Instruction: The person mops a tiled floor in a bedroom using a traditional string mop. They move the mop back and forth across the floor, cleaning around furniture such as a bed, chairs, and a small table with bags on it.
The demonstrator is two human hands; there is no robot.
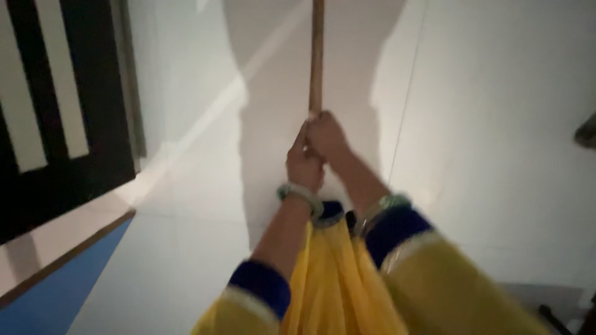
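In the head view, 2 hands grip 1 wooden pole (316, 56) that runs up from them to the top edge of the frame. The left hand (303, 166) is closed around the pole's lower end, fingers curled tight. The right hand (326, 135) wraps the pole just above it, touching the left hand, also clenched. Each wrist bears a pale bangle (299, 193). Both forearms come out of yellow sleeves (434, 273) with blue cuffs, and yellow cloth (335, 273) hangs between the arms. The pole stands over a white tiled floor (496, 124), where shadows of the arms and body fall around it. At left stands a black gate (68, 124) with pale gaps between its bars. A blue strip (62, 291) with a brown edge lies at lower left. The picture is blurred.
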